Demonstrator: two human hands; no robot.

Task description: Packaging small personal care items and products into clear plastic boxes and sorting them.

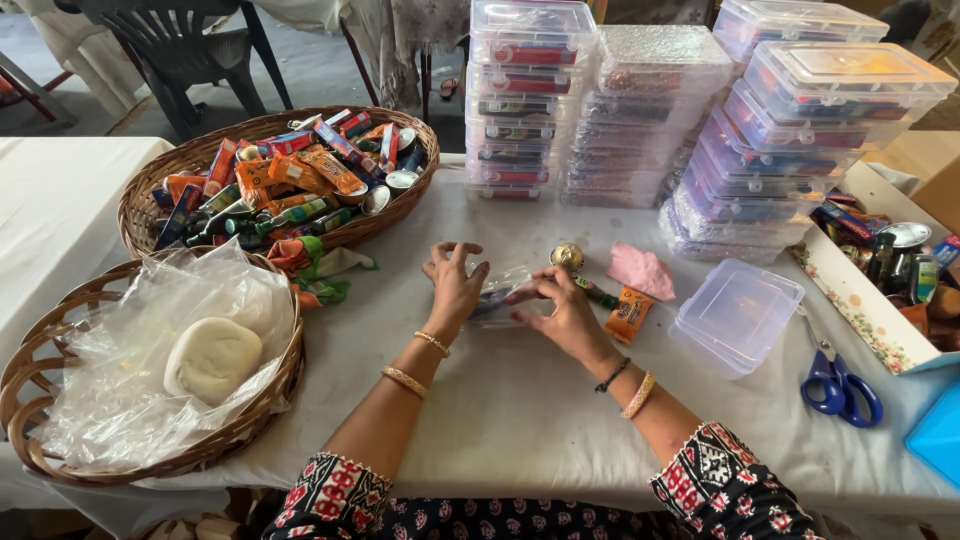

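Taking the small clear bag point(497, 290) at the middle of the table point(520, 400) as the landmark, the scene reads like a packing job well under way.

Far to the left of the bag, a wicker basket point(30, 400) lined with loose plastic holds one round pale lump point(212, 358). Behind that, up and left of the bag, a second basket point(135, 215) is heaped with small tubes, packets and tins, so plenty of stock seems left to pack.

The left hand point(453, 285) rests on the bag's left end, fingers spread and partly lifted. The right hand point(562, 308) pinches the bag's right end between thumb and fingertips; dark items show inside it, though what they are cannot be told.

Just right of the bag lie a gold ball point(567, 257), a green tube point(598, 294), an orange packet point(628, 314) and a pink cloth point(641, 271), not yet put away. Further right sits an open empty plastic box point(737, 315), then blue scissors point(840, 385).

Behind the bag stand stacks of closed, filled boxes point(640, 110), which suggests many sets are done; this one looks unfinished.
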